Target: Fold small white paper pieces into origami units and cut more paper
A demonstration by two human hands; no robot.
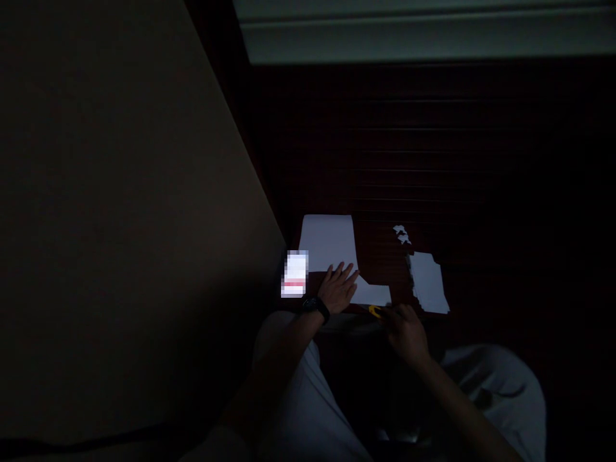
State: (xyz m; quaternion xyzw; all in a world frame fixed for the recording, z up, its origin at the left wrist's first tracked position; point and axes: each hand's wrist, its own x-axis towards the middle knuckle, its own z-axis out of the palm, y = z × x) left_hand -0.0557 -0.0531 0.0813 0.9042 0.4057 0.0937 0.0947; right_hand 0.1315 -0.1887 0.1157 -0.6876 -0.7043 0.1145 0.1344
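Note:
My left hand (pixel 338 289), with a dark watch at the wrist, lies flat with fingers spread. It presses on a cut piece of white paper (pixel 374 294) and reaches the lower edge of a larger white sheet (pixel 330 240). Near the front edge of the small table, my right hand (pixel 405 330) is closed around a yellow utility knife (pixel 375 312). The knife is beside the lower edge of the cut piece; its blade is too dark to make out. To the right rests a stack of white paper (pixel 430 282) with an uneven left side.
Small white paper scraps (pixel 402 235) lie behind the stack on the dark table (pixel 380 256). A lit phone (pixel 294 274) with a blurred screen is at the left edge. A pale wall (pixel 144 192) rises close on the left. My knees are below the table.

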